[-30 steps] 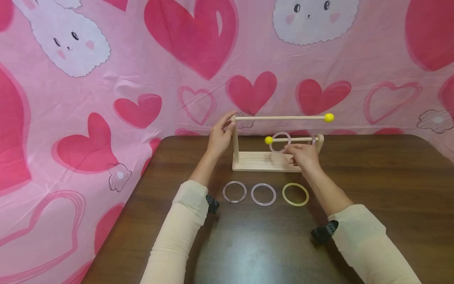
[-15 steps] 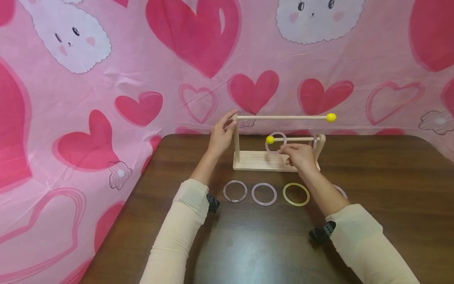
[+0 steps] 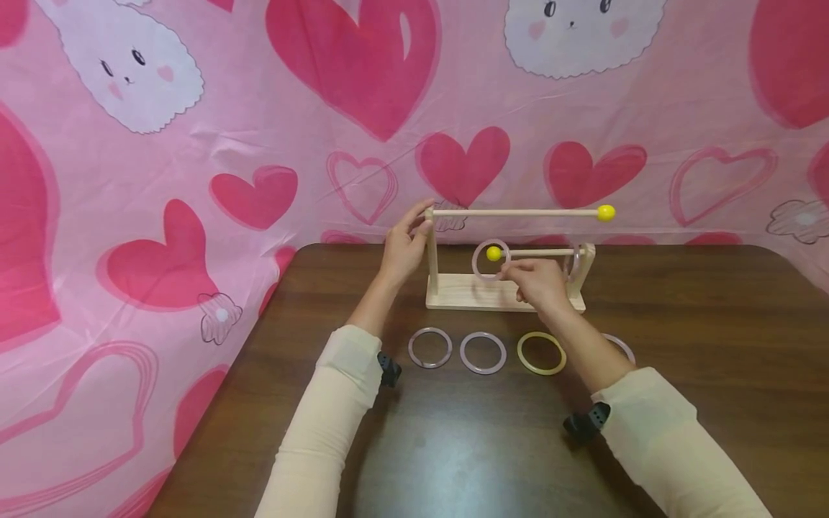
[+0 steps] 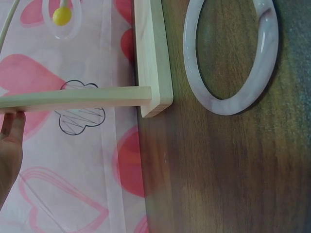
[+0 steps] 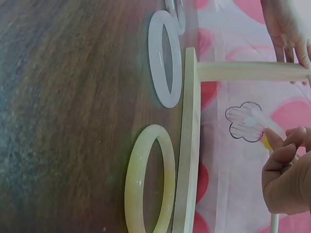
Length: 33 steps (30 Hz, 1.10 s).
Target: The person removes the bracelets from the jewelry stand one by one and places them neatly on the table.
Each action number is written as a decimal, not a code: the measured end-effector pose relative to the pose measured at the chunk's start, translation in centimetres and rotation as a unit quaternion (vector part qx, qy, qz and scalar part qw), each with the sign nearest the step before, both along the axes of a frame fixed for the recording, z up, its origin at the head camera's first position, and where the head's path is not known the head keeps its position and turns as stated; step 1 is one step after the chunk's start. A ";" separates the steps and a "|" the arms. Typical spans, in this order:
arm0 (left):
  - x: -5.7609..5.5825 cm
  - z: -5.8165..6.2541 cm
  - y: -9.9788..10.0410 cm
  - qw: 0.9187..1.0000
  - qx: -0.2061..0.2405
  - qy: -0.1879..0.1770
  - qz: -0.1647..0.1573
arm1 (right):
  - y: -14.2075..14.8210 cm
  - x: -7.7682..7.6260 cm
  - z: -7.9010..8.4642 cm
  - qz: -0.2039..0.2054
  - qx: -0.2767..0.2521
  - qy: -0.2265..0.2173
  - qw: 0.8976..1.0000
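A wooden rack [image 3: 466, 295] stands at the table's far edge with a tall left post and two rods tipped with yellow balls. My left hand [image 3: 403, 248] grips the top of the left post [image 4: 77, 98]. My right hand [image 3: 540, 282] pinches a pale pink ring [image 3: 474, 260]. The ring encircles the yellow ball [image 3: 494, 253] at the free end of the lower rod [image 3: 544, 252]. Another pink ring [image 3: 573, 260] hangs on that rod by the short right post.
Flat on the dark table in front of the rack lie two pink rings [image 3: 411, 349] [image 3: 463, 353] and a yellow ring [image 3: 520, 353]. A further ring [image 3: 624, 349] shows partly behind my right forearm. A pink heart-print cloth [image 3: 194, 144] covers the wall.
My right hand has slid the pink ring leftward along the lower rod to its yellow ball end. The left hand has stayed on the post.
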<state>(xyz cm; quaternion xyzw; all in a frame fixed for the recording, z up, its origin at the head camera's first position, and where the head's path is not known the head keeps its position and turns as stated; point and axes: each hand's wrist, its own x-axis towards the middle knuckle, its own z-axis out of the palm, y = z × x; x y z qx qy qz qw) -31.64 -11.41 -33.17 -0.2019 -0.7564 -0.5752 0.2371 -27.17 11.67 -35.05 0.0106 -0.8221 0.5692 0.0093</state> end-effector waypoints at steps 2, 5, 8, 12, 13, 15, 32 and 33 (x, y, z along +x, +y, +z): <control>0.0 0.0 0.0 1.000 -0.003 -0.003 0.002 | -0.1 0.2 0.1 0.007 0.004 -0.002 1.000; 0.0 0.1 0.0 1.000 -0.004 -0.008 0.003 | 0.0 0.7 0.2 0.013 0.019 -0.002 1.000; 0.0 0.1 0.0 1.000 -0.001 -0.012 0.002 | 0.4 1.2 0.2 0.022 0.038 0.002 0.999; 0.0 0.1 0.0 1.000 0.001 -0.014 0.001 | 1.2 2.1 0.2 0.038 0.053 0.002 0.998; 0.0 0.1 0.0 1.000 0.001 -0.015 0.001 | 1.4 2.3 0.2 0.041 0.058 0.002 0.997; -0.1 0.1 0.0 1.000 0.001 -0.016 0.001 | 1.7 2.7 0.2 0.049 0.050 -0.003 0.998; 2.0 1.8 0.4 1.000 0.005 -0.016 -0.005 | 4.8 6.3 0.4 0.044 0.048 -0.025 0.998; 1.6 1.5 0.3 1.000 0.005 -0.017 -0.003 | 5.1 6.3 0.4 0.042 0.055 -0.029 0.997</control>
